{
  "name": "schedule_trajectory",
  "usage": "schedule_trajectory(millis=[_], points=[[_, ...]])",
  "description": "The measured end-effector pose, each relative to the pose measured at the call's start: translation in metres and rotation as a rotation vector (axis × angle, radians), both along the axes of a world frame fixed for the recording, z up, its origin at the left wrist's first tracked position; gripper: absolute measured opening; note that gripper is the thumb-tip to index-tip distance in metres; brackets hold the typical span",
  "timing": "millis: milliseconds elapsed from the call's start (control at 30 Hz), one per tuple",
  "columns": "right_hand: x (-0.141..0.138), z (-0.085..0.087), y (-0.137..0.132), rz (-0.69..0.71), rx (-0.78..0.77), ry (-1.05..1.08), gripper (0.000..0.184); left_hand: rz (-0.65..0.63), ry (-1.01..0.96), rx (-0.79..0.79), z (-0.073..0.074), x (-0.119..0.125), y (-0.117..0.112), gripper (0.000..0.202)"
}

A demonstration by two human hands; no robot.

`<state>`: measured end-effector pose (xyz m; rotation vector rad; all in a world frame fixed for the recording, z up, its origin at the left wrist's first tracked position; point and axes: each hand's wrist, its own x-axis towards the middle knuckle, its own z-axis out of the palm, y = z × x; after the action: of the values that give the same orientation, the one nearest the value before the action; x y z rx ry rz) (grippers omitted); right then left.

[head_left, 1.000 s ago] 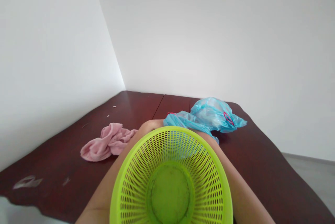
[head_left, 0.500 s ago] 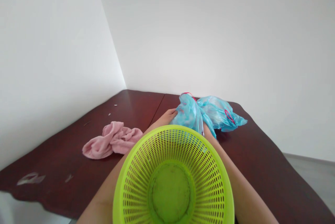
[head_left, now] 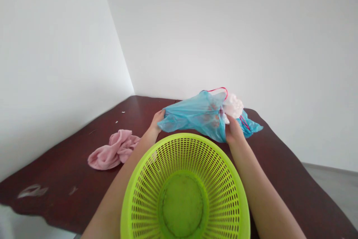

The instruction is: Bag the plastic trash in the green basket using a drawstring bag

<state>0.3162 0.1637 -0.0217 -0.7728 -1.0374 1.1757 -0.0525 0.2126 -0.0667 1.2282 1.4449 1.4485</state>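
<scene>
My left hand (head_left: 157,120) pinches the left end of a thin blue plastic bag (head_left: 192,114), which is stretched sideways above the table. A red drawstring (head_left: 220,88) loops up at the bag's right end. There my right hand (head_left: 234,129) is closed round a crumpled white thing (head_left: 234,105), soft-looking, at the bag's mouth; its fingers are partly hidden. Brownish shapes show dimly through the bag. Behind my right hand lies a second blue bag (head_left: 253,126) with a red string.
A lime-green slotted plastic basket (head_left: 184,205) stands close in front, between my forearms. To the left a crumpled pink cloth (head_left: 112,153) lies on the dark red tabletop (head_left: 64,172). White walls (head_left: 223,37) bound the table's far and left sides.
My hands have moved apart, the left one leftward, and the blue bag is pulled out long between them. A white crumpled thing now shows at my right hand.
</scene>
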Motion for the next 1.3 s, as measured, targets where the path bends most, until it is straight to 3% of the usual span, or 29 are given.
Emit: schedule_trajectory(millis=[200, 333, 467, 567, 633, 733, 800, 900, 1000, 1167, 1300], points=[[0.038, 0.027, -0.009, 0.039, 0.023, 0.219, 0.041, 0.172, 0.347, -0.137, -0.003, -0.029, -0.004, 0.035], [0.043, 0.031, -0.012, -0.112, 0.061, 0.316, 0.037, 0.132, 0.529, -0.221, 0.001, -0.035, -0.012, 0.033], [0.027, 0.034, -0.012, -0.203, 0.061, 0.344, 0.038, 0.072, 0.644, -0.181, 0.022, -0.026, -0.017, 0.035], [0.009, 0.037, -0.018, -0.136, 0.033, 0.235, 0.049, -0.004, 0.707, -0.013, 0.047, -0.013, -0.03, 0.06], [-0.003, 0.039, -0.028, -0.022, 0.016, 0.115, 0.058, -0.187, 0.671, 0.16, 0.062, 0.0, -0.042, 0.089], [-0.021, 0.039, -0.047, 0.163, 0.018, -0.016, 0.066, -0.523, 0.438, 0.41, 0.074, 0.026, -0.056, 0.139], [-0.03, 0.035, -0.058, 0.346, -0.009, -0.071, 0.066, -0.598, 0.282, 0.539, 0.076, 0.043, -0.06, 0.149], [-0.038, 0.026, -0.066, 0.575, -0.082, -0.116, 0.07, -0.49, 0.153, 0.655, 0.074, 0.06, -0.06, 0.128], [-0.039, 0.02, -0.064, 0.565, -0.103, -0.131, 0.064, -0.373, 0.099, 0.632, 0.073, 0.064, -0.058, 0.094], [-0.034, 0.024, -0.053, 0.408, -0.052, -0.117, 0.055, -0.162, 0.213, 0.67, 0.08, 0.052, -0.053, 0.041], [-0.028, 0.027, -0.044, 0.027, 0.055, -0.142, 0.066, -0.1, 0.231, 0.708, 0.088, 0.043, -0.054, 0.028]])
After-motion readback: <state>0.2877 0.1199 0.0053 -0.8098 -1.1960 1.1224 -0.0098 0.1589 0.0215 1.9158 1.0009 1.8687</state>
